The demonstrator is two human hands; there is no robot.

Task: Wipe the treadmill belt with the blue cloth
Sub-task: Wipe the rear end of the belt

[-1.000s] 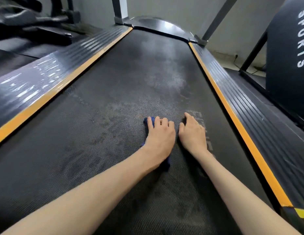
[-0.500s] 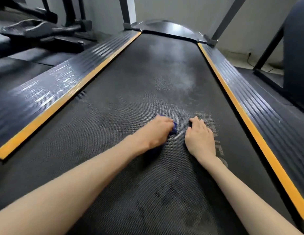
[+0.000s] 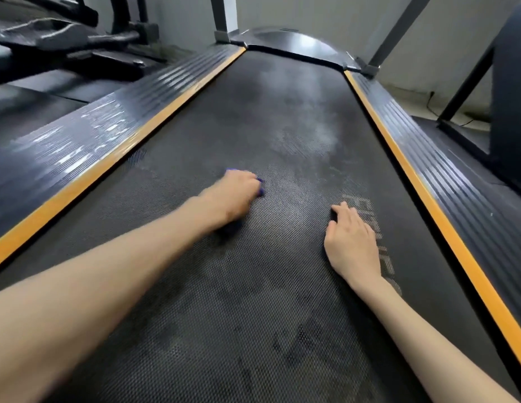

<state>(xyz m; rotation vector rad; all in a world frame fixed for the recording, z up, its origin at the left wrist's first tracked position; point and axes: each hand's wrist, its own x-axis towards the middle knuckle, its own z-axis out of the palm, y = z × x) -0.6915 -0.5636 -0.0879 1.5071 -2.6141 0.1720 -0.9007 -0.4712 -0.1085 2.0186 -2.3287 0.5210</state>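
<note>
Left hand (image 3: 233, 196) curls around the blue cloth (image 3: 261, 191) on the treadmill belt (image 3: 253, 315); right hand (image 3: 352, 242) lies flat.

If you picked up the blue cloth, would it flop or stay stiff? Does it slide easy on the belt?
Probably floppy: the cloth is scrunched under the left hand, only bits peeking out. Likely light, since one hand covers it. It may drag a little, because the belt looks bumpy.
</note>
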